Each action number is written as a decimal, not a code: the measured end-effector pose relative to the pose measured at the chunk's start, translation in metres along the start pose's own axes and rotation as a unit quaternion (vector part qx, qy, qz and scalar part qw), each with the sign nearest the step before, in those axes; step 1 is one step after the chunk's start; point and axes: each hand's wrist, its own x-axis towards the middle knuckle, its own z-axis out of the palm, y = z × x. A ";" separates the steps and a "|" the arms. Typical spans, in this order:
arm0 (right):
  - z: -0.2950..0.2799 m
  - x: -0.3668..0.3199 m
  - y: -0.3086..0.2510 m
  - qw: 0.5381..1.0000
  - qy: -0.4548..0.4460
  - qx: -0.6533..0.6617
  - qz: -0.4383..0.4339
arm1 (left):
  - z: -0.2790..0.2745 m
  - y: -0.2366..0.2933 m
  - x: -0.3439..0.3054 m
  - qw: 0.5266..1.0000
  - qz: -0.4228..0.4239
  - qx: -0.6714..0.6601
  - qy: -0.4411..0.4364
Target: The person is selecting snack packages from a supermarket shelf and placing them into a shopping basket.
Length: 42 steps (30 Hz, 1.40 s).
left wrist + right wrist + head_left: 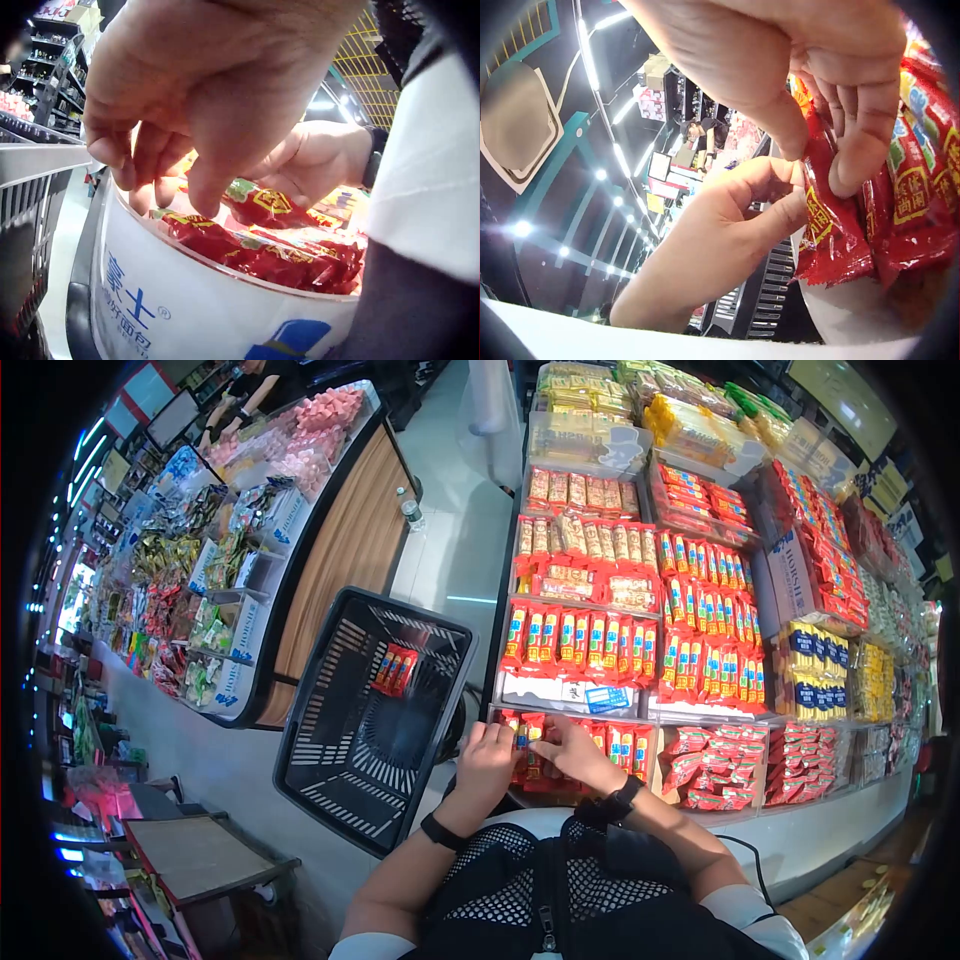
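In the head view both hands are at the front bin of red snack packets (626, 748). The left hand (487, 760) is at the bin's left end, fingers bent down among the packets. Close beside it, the right hand (580, 757) reaches in from the right. In the right wrist view the right hand (840, 97) pinches a red packet (826, 217) between thumb and fingers, and the left hand (720, 225) has its thumb and fingers around that packet's edge. From the left wrist view, the left hand (217, 90) hangs over the white bin's rim (225, 271), fingertips at the packets (285, 262).
A black basket (300, 760) with a few red packets (395, 670) inside stands left of the bins. Further left is a wood-sided display (335, 550); a bottle (411, 512) stands beside it. More bins of packets (712, 760) extend right. Another person (262, 390) is at the upper left.
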 end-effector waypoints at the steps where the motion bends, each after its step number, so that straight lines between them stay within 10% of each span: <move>1: 0.001 0.002 -0.002 1.000 0.004 -0.014 0.000 | -0.006 0.002 -0.001 1.000 -0.002 -0.024 0.005; 12: 0.013 0.019 -0.010 0.997 0.006 -0.052 0.058 | -0.029 -0.006 -0.014 0.987 -0.024 -0.093 -0.130; 27: 0.014 -0.018 0.002 0.897 -0.023 -0.396 -0.195 | -0.026 -0.011 -0.019 0.983 -0.039 -0.128 -0.123; 42: 0.026 -0.019 0.006 0.850 0.010 -0.450 -0.275 | -0.027 -0.012 -0.022 0.987 -0.029 -0.133 -0.084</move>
